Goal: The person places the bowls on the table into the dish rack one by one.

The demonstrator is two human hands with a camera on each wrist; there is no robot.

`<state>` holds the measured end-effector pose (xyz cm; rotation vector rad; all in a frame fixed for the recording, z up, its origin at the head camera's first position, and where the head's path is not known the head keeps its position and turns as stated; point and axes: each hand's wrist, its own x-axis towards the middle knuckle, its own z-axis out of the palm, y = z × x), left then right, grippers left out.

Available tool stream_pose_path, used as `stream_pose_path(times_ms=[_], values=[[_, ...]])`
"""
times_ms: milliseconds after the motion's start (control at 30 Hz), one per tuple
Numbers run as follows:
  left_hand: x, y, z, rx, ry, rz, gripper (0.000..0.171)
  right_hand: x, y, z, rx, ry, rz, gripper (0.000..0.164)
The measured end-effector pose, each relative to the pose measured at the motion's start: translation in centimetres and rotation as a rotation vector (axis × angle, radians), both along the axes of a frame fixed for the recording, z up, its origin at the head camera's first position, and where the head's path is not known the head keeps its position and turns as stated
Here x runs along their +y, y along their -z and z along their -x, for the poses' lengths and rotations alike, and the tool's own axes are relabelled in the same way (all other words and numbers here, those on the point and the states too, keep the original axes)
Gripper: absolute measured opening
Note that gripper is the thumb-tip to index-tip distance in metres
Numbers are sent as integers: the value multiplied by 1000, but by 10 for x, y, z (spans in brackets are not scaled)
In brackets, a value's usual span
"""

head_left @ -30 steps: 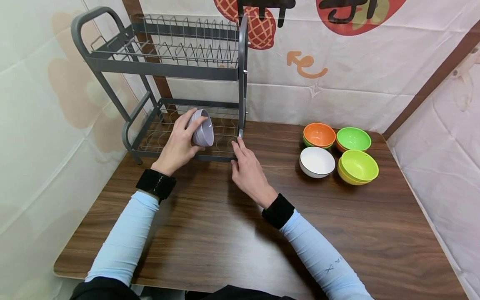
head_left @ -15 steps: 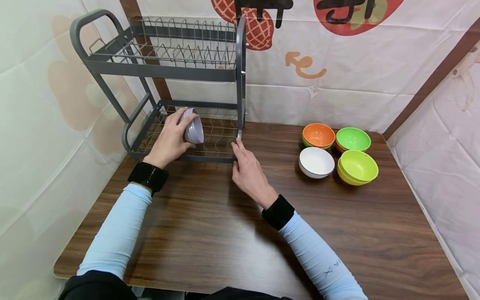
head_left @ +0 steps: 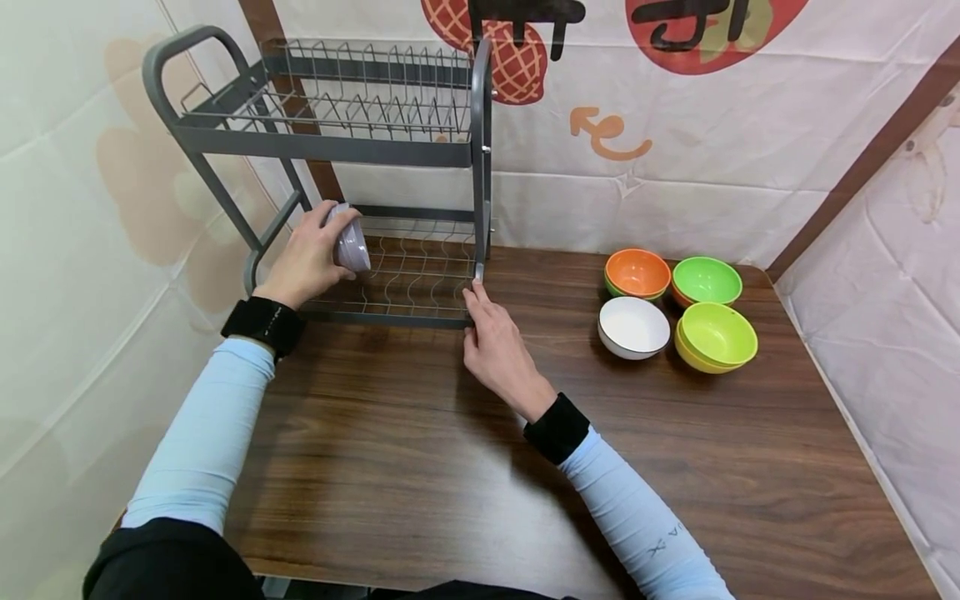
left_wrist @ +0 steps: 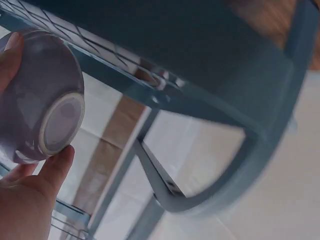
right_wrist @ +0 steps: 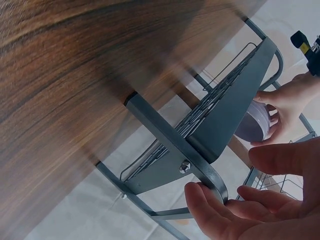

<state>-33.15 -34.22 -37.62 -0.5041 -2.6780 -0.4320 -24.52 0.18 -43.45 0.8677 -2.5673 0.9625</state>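
My left hand (head_left: 303, 258) grips a small lavender bowl (head_left: 351, 242) from its left, above the lower tier of the grey dish rack (head_left: 337, 151). Tipped on its side, the bowl has its opening toward the right in the head view. Its round foot ring (left_wrist: 62, 122) shows in the left wrist view, with fingers at the rim and beside the foot. The fingers of my right hand (head_left: 502, 350) touch the rack's lower right front corner. In the right wrist view, its fingertips meet the rounded end of the side frame (right_wrist: 172, 142), and the thumb stands off it.
To the right on the wooden table (head_left: 420, 467) are an orange bowl (head_left: 637, 272), a green bowl (head_left: 707, 280), a yellow-green bowl (head_left: 717, 333) and a white bowl (head_left: 633, 327). Several are stacked. The rack's wire upper tier (head_left: 375, 104) overhangs the lower one. Fabric walls border the table.
My left hand has carried the lavender bowl leftward along the rack's lower tier and slightly farther back. The right hand stays at the rack's corner.
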Motion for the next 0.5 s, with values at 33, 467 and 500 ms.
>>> stream_pose_path(times_ms=[33, 467, 500], values=[[-4, -2, 2, -13, -5, 7, 102, 0, 0, 0, -1, 0, 0, 59], [-40, -10, 26, -95, -52, 80, 106, 0, 3, 1, 9, -4, 0, 60], [-40, -9, 27, -96, -55, 83, 106, 0, 3, 1, 8, -2, -2, 60]])
